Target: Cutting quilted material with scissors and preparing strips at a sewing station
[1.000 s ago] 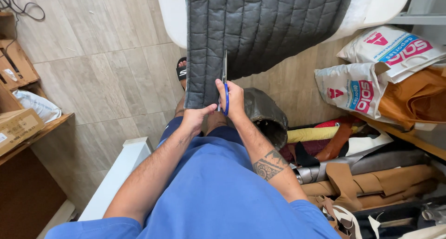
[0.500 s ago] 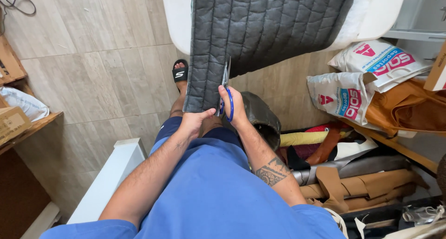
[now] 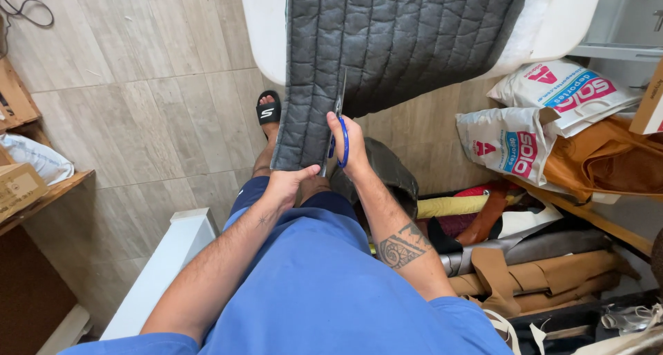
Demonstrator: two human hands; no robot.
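Head view: grey quilted fabric (image 3: pixel 387 44) hangs over the edge of a white tabletop (image 3: pixel 266 23) toward the floor. Right hand (image 3: pixel 351 146) clamped on blue-handled scissors (image 3: pixel 338 123), blades pointing up into the fabric along a stitched channel. Left hand (image 3: pixel 286 186) pinches the fabric's lower edge, just left of the scissors. Below the fabric, a foot in a black sandal (image 3: pixel 268 110) on the tile. Printed plastic bags (image 3: pixel 545 113) and leather pieces (image 3: pixel 539 265) lie to the right.

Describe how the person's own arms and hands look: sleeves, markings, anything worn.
Both forearms are bare below short blue sleeves. The right forearm bears a dark patterned tattoo band; the left forearm shows a tiny dark mark. The left hand and right hand wear no gloves.
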